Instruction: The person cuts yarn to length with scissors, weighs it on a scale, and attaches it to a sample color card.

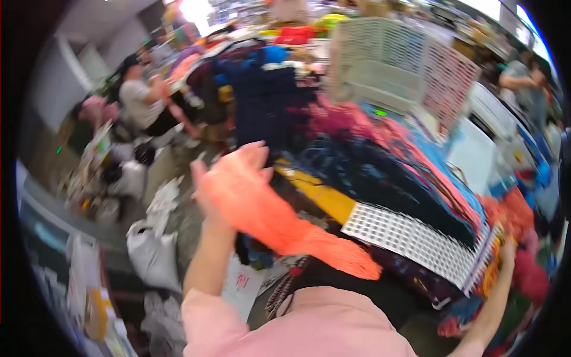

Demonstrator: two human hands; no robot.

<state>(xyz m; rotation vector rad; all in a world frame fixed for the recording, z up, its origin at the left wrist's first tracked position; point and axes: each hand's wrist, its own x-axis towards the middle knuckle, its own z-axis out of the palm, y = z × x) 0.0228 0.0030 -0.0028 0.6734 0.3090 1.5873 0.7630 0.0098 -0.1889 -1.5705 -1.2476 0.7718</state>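
— Head view is blurred, so what does the left hand [229, 178] have?

— An orange knitted cloth [279, 223]. It drapes over the palm and runs down to the right toward the pink sleeve [309, 324]. The fingers [253, 152] are spread nearly flat under it rather than curled tight.

— And the right hand [507, 250]?

— Low at the right edge, against the corner of a white mesh basket [410, 238] packed with folded garments [380, 160]. I cannot tell whether its fingers are closed on anything; it is too small and smeared.

— What crowds the space?

— The basket of dark blue, pink and red cloth lies tipped just right of the orange piece. A second, empty white basket [392, 59] stands behind it. Dark garments [262, 95] hang beyond the left hand. White bags [151, 250] sit on the floor to the left, and a seated person in a grey shirt [140, 101] works farther back.
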